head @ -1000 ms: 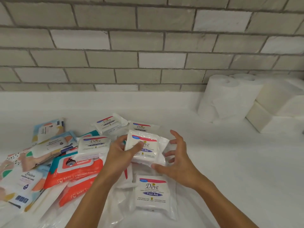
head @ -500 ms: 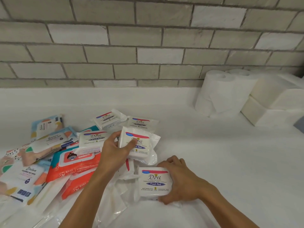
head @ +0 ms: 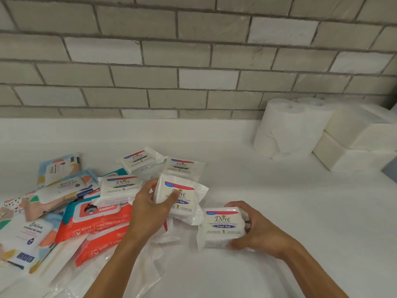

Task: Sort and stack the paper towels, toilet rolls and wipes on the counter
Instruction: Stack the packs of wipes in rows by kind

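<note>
My left hand (head: pixel 148 209) grips a white Dove wipes pack (head: pixel 182 190), thumb across its front, held just above the pile. My right hand (head: pixel 257 229) grips a second Dove pack (head: pixel 222 224) lying on the white counter (head: pixel 279 211), to the right of the pile. Three more Dove packs (head: pixel 121 187) lie behind. Orange baby wipes packs (head: pixel 96 220) and pastel patterned wipes packs (head: pixel 58 168) are heaped on the left. Toilet rolls (head: pixel 285 125) stand stacked at the back right, with white paper towel packs (head: pixel 354 145) beside them.
A grey brick-tile wall (head: pixel 193 61) rises behind the counter's low white upstand. Loose clear plastic wrap (head: pixel 137 267) lies under the pile near the front edge. A grey object's corner (head: pixel 392 171) shows at the far right.
My right hand let go of the pack held by my left hand, dropped to the lower Dove pack, gripped it and slid it rightward. My left hand kept its pack.
</note>
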{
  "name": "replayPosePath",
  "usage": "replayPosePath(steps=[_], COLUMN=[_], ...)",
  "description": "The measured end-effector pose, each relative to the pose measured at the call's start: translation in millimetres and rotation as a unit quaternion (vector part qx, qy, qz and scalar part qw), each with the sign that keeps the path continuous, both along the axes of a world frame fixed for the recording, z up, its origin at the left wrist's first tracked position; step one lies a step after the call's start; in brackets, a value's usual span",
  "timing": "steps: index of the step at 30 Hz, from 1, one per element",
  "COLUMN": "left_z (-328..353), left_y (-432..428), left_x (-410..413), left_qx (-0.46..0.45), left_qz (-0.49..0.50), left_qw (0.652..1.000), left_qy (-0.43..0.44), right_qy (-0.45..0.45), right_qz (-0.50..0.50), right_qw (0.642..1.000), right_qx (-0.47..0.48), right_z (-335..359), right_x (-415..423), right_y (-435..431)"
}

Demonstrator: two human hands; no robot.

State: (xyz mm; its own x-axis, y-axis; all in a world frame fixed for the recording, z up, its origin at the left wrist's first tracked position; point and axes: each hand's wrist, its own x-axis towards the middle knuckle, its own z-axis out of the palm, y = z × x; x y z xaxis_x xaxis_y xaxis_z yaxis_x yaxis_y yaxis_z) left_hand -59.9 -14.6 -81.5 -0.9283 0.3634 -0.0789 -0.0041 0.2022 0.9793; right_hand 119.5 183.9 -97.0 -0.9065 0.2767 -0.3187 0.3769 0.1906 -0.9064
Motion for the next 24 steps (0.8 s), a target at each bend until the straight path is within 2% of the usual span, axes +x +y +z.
replayPosePath(steps=[4, 6, 10, 13, 18, 24], left_z=[-1, -1, -2, -3, 5, 27], left_y=[2, 3, 4, 5, 14, 45], left_x=[2, 2, 3, 1, -9, -30], left_qx=[-0.006, -0.01, -0.003, 0.006, 0.037, 0.083], left_qz=[0.001, 0.003, 0.008, 0.018, 0.044, 0.073], left_qw=[1.0, 1.0, 1.0, 1.0, 0.998, 0.993], left_qy=[0.003, 0.003, 0.001, -0.003, -0.013, -0.036], right_qy=[-0.003, -0.006, -0.01, -0.016, 0.013, 0.073], right_qz=[-0.083, -0.15, -0.259, -0.286, -0.302, -0.337], right_qw=[0.984, 0.969, 0.954, 0.949, 0.934, 0.913], right_qx=[-0.158, -0.197, -0.153, -0.131, -0.192, -0.217], right_z=[1, 1, -5, -8, -1, 17], right_x=[-1, -6, -17, -23, -30, -49], right_y=[0, -6, -19, -20, -5, 40])
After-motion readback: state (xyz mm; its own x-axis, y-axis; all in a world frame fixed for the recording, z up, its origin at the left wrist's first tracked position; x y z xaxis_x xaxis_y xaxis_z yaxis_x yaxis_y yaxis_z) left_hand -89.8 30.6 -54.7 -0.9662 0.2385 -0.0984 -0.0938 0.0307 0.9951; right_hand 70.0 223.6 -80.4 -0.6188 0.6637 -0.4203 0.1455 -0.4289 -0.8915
